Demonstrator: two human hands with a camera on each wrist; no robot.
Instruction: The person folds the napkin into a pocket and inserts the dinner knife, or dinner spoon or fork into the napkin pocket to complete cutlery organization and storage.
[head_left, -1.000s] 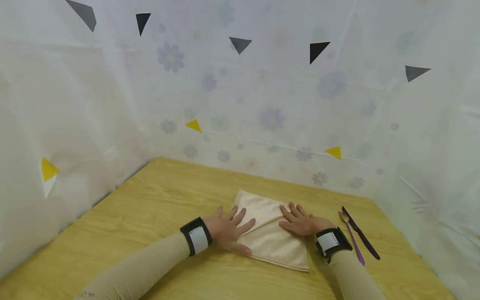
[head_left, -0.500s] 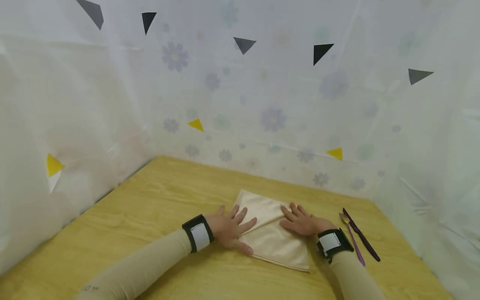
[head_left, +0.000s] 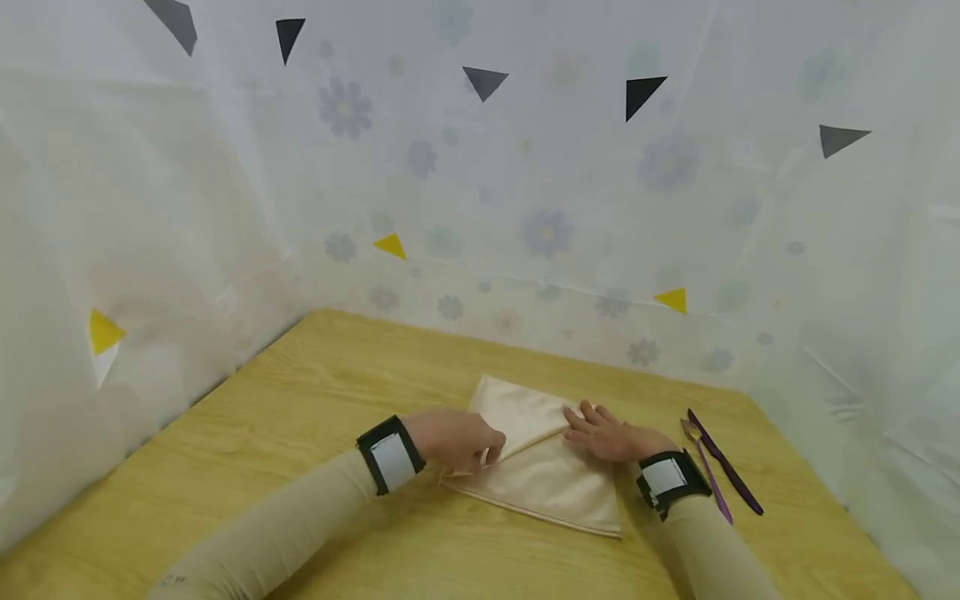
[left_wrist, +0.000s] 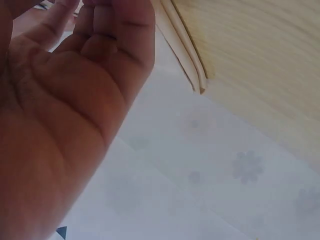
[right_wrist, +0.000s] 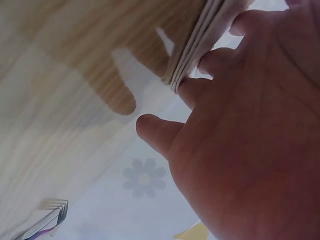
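A folded cream cloth [head_left: 555,483] lies on the wooden table [head_left: 315,392], a diagonal fold running across it. My left hand [head_left: 487,450] has its fingers curled and pinches the cloth's left edge, which is raised slightly off the wood. My right hand [head_left: 581,425] lies flat with straight fingers on the cloth's right part. In the left wrist view the left hand [left_wrist: 95,30] fills the left side, with the cloth's layered edge [left_wrist: 182,55] beyond it. The right wrist view has the right hand's fingers [right_wrist: 200,90] against the stacked layers of the cloth [right_wrist: 200,40].
A spoon with a purple handle [head_left: 702,467] and a dark purple knife [head_left: 726,473] lie side by side on the table, right of my right wrist. Sheer flowered curtains [head_left: 525,208] wall in the table at the back and both sides.
My left hand went from lying flat with spread fingers on the cloth to curling its fingers on the left edge and lifting it a little. The right hand stayed flat.
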